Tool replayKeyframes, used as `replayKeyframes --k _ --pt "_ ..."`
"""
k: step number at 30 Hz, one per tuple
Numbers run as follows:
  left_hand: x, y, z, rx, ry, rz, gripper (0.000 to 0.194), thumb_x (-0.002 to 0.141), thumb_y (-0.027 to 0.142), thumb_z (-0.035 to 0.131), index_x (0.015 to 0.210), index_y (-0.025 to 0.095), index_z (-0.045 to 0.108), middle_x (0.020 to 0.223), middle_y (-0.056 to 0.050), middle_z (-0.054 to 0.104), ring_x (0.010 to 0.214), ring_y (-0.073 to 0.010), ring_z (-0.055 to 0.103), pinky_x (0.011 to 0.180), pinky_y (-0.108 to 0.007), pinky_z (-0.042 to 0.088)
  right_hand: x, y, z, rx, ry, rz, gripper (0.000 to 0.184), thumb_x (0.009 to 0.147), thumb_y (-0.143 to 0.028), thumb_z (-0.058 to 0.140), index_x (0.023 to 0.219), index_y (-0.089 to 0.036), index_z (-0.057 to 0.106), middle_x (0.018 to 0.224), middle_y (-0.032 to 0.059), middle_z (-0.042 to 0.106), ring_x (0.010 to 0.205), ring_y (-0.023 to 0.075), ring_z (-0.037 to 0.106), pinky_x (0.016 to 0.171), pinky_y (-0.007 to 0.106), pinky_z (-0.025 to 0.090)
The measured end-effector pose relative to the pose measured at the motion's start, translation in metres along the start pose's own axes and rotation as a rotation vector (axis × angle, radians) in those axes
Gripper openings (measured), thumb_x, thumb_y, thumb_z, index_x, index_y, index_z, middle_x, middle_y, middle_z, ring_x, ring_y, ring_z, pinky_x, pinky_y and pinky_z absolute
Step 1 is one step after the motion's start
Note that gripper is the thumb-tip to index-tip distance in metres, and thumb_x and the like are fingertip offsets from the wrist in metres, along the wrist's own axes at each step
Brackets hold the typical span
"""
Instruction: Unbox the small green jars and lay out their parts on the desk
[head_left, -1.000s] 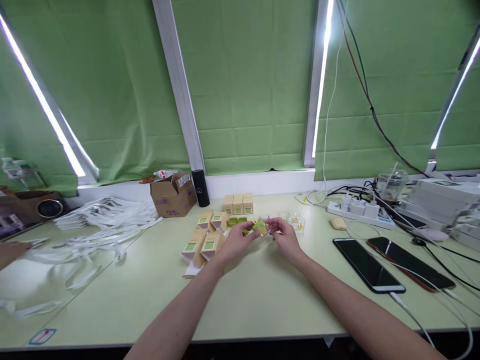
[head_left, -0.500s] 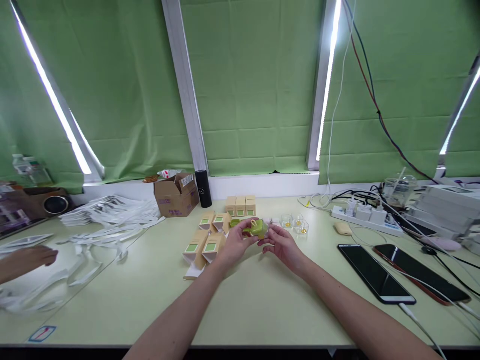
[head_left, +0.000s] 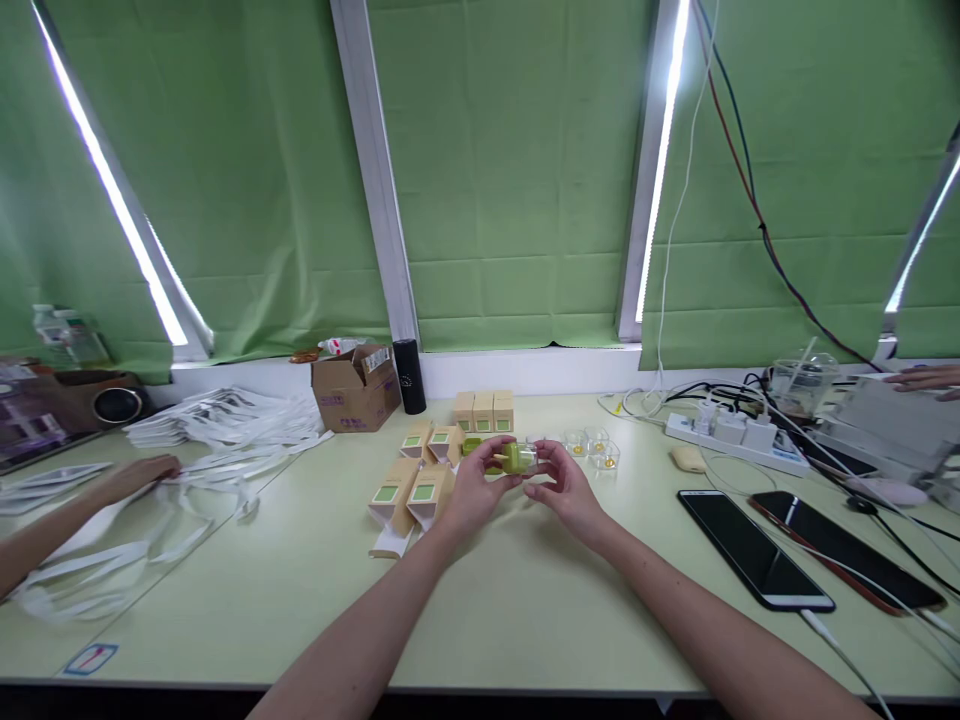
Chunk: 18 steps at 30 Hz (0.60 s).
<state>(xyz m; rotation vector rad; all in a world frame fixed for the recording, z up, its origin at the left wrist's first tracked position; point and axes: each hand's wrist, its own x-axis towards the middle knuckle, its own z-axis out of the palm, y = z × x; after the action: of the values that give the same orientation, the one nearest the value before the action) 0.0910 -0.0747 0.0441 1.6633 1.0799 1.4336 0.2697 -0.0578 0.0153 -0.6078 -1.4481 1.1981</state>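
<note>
Between my two hands, in front of the small boxes, is a small green object with a clear end (head_left: 516,458); its exact kind is hard to make out. My left hand (head_left: 478,492) grips its green part from the left. On the other side, the fingertips of my right hand (head_left: 566,490) close on the clear end. Several small clear cups (head_left: 606,458) with yellow middles stand just beyond my right hand. Left of my left hand lie open kraft boxes (head_left: 393,492) with green labels, and another green piece (head_left: 471,445) shows behind my fingers.
Closed small boxes (head_left: 484,410) stand in a row at the back, near a brown carton (head_left: 356,390) and a black cylinder (head_left: 409,377). Phones (head_left: 754,550) and a power strip (head_left: 735,440) with cables lie right. Another person's hand (head_left: 150,472) touches white straps at left.
My hands stay close together on the green object, which has turned so its loop no longer shows. The co-worker's hand at left moved right onto the straps; another hand appears at far right.
</note>
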Motion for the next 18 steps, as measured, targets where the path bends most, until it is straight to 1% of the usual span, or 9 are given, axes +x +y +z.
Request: replayKeyframes --k 2,4,7,9,11,13,16,18 --pt "-0.002 0.004 0.0 0.107 0.055 -0.036 0.054 0.074 0.024 0.082 0.126 0.022 0.067 0.121 -0.009 0.07 0.101 -0.0223 0.065 0.093 -0.038 0.053 -0.001 -0.002 0.001 -0.102 0.043 -0.05 0.057 0.07 -0.032 0.085 0.119 -0.03 0.055 0.127 0.0066 0.058 0.107 0.0229 0.06 0.075 0.034 0.056" --pt "-0.004 0.008 0.001 0.215 0.084 -0.045 0.053 0.075 0.028 0.082 0.126 0.023 0.068 0.117 -0.008 0.071 0.102 -0.023 0.064 0.092 -0.037 0.052 -0.002 -0.004 0.001 -0.167 0.066 -0.081 0.056 0.073 -0.032 0.082 0.122 -0.03 0.055 0.133 0.0075 0.056 0.112 0.0234 0.058 0.078 0.034 0.056" --pt "-0.008 0.009 0.003 0.33 0.071 -0.027 0.038 0.079 0.036 0.079 0.114 0.025 0.074 0.107 -0.006 0.07 0.101 -0.0234 0.063 0.09 -0.035 0.05 -0.002 -0.004 0.001 -0.171 0.055 -0.062 0.052 0.077 -0.037 0.081 0.122 -0.029 0.057 0.131 0.0084 0.06 0.114 0.0235 0.058 0.082 0.035 0.055" --pt "-0.008 0.007 0.004 0.369 0.071 -0.027 0.032 0.081 0.043 0.077 0.106 0.024 0.076 0.102 -0.006 0.069 0.098 -0.0235 0.063 0.088 -0.035 0.05 0.0 -0.002 0.0 -0.108 0.034 -0.025 0.051 0.076 -0.041 0.084 0.119 -0.028 0.06 0.123 0.0083 0.065 0.11 0.0238 0.059 0.081 0.035 0.056" --pt "-0.007 0.003 0.002 0.372 0.085 -0.028 0.035 0.083 0.05 0.073 0.105 0.023 0.076 0.101 -0.007 0.07 0.096 -0.0241 0.064 0.087 -0.036 0.051 0.002 0.0 -0.002 0.002 0.009 0.025 0.054 0.071 -0.044 0.088 0.116 -0.026 0.063 0.116 0.0078 0.068 0.103 0.0241 0.062 0.079 0.037 0.057" --pt "-0.004 -0.001 0.0 0.335 0.09 0.012 0.04 0.09 0.054 0.064 0.106 0.021 0.077 0.102 -0.009 0.072 0.096 -0.0246 0.066 0.088 -0.037 0.051 0.003 0.002 -0.003 0.146 -0.026 0.094 0.056 0.069 -0.044 0.09 0.115 -0.026 0.065 0.111 0.0075 0.071 0.096 0.024 0.065 0.077 0.038 0.057" --pt "0.001 -0.006 -0.004 0.238 0.102 0.066 0.045 0.098 0.054 0.051 0.104 0.019 0.078 0.106 -0.012 0.075 0.1 -0.0252 0.068 0.089 -0.037 0.052 0.003 0.002 -0.004 0.339 -0.085 0.209 0.051 0.072 -0.045 0.089 0.112 -0.024 0.068 0.105 0.0082 0.074 0.089 0.0238 0.069 0.077 0.038 0.056" --pt "0.003 -0.007 -0.004 0.186 0.119 0.051 0.044 0.098 0.052 0.051 0.099 0.017 0.078 0.106 -0.013 0.077 0.1 -0.0254 0.069 0.087 -0.037 0.054 0.002 0.002 -0.005 0.406 -0.106 0.259 0.047 0.072 -0.046 0.089 0.108 -0.022 0.07 0.101 0.009 0.075 0.086 0.0235 0.071 0.076 0.038 0.055"
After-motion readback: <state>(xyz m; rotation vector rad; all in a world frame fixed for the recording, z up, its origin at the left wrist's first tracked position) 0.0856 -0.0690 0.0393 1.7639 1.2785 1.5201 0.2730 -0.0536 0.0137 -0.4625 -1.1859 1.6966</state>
